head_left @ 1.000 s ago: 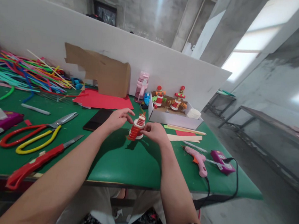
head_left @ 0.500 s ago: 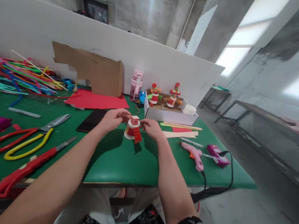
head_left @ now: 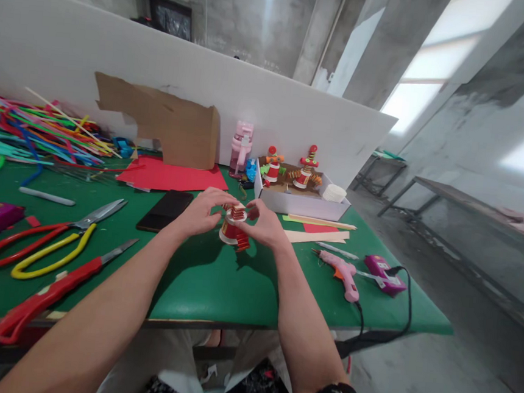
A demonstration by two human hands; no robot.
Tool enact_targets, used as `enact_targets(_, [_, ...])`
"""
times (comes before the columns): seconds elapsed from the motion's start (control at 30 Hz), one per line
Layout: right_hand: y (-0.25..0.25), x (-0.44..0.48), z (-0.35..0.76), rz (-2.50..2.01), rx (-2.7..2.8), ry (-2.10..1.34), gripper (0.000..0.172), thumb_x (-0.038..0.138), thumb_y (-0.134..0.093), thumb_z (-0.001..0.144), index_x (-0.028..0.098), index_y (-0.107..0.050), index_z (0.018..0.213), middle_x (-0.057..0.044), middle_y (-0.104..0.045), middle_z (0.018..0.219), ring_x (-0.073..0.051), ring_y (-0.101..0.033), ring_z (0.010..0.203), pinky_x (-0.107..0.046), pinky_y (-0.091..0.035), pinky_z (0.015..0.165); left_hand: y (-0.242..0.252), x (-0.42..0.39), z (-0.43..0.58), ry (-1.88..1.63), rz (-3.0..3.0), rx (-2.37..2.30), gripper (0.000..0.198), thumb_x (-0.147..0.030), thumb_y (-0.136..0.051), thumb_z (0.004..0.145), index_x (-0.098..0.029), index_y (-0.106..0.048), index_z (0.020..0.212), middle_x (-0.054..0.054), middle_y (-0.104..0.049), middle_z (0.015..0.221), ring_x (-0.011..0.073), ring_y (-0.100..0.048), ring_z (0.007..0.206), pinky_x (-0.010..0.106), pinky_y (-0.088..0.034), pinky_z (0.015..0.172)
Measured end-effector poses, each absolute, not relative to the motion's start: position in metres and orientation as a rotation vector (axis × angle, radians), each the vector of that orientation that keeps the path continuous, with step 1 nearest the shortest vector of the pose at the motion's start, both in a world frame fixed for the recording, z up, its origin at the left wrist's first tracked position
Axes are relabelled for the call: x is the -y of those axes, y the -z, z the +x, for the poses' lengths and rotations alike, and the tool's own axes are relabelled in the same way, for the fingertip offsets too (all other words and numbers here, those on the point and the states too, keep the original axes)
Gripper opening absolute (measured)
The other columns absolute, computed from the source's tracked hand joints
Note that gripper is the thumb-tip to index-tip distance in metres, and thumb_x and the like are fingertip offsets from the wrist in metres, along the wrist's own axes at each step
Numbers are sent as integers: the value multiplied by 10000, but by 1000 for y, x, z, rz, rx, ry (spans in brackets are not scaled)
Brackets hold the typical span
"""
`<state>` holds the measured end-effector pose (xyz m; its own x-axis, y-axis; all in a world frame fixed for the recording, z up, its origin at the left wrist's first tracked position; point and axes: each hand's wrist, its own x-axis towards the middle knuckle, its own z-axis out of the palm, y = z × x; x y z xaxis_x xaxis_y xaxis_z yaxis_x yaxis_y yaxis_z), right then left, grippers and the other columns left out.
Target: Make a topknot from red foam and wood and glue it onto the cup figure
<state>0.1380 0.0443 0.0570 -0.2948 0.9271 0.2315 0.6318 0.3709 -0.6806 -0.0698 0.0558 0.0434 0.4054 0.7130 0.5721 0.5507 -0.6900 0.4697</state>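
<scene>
An upside-down paper cup [head_left: 227, 232] in red and white stands on the green table in front of me. On its top sits a small accordion-folded paper strip [head_left: 238, 211]. A red pleated paper strip [head_left: 242, 240] hangs down the cup's near right side. My left hand [head_left: 202, 212] reaches in from the left, its curled fingertips at the folded strip. From the right, my right hand [head_left: 265, 224] curls thumb and fingers about the same strip, with the thumb over the cup's upper edge. Both hands partly hide the contact.
A pink glue gun [head_left: 342, 274] with a cord lies at right. Scissors [head_left: 56, 240] and a red-handled cutting tool [head_left: 61, 286] lie at left, near a black phone-like slab [head_left: 162, 211]. Behind are red paper [head_left: 172, 176], a white box [head_left: 304, 207] with two cup figures, and colourful pipe cleaners [head_left: 33, 130].
Both hands have closed in on the top of the cup. My right thumb now lies over the cup's upper edge, and my left fingers reach the folded strip.
</scene>
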Motion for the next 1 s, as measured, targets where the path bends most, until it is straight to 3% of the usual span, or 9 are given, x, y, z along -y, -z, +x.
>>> enact_targets(0.2, [-53,-50,139,-1294,2079,-574,287,410,-706,768,205,-589,931,-15,-690,914,-173,-637,861,-294,-478,785,-44,-52,-66,-1208,2377,-1067,441,-99,-477,704,-233,-735,1035,45,-749,1062,231,-601,1088,427,-462,1026])
enact_targets(0.4, [-52,-53,141,-1218,2121,-548,207,253,-648,838,203,-674,1037,-43,-734,1026,-184,-667,959,-302,-483,879,-40,-54,-66,-1258,2352,-1076,389,-125,-480,756,-223,-737,1031,60,-748,1030,226,-610,1043,403,-493,968])
enact_targets(0.63, [-56,-45,125,-1403,2087,-368,459,514,-740,766,195,-660,1086,-70,-738,977,-226,-672,902,-307,-458,782,-41,-54,-66,-1262,2350,-1070,359,-127,-487,764,-217,-738,1005,60,-753,1030,224,-620,1028,389,-497,949])
enact_targets(0.8, [-58,-45,120,-1413,2171,-297,300,460,-710,815,195,-681,952,-64,-738,905,-215,-659,854,-303,-411,769,-41,-53,-64,-1287,2331,-1061,358,-135,-486,762,-219,-745,994,62,-751,1005,226,-621,1008,396,-504,946])
enact_targets(1.0, [-58,-47,124,-1268,2278,-274,244,426,-713,825,199,-673,905,-37,-731,884,-204,-645,870,-329,-367,855,-44,-50,-64,-1261,2312,-1094,405,-114,-487,697,-238,-751,978,44,-740,997,226,-612,1035,402,-502,976])
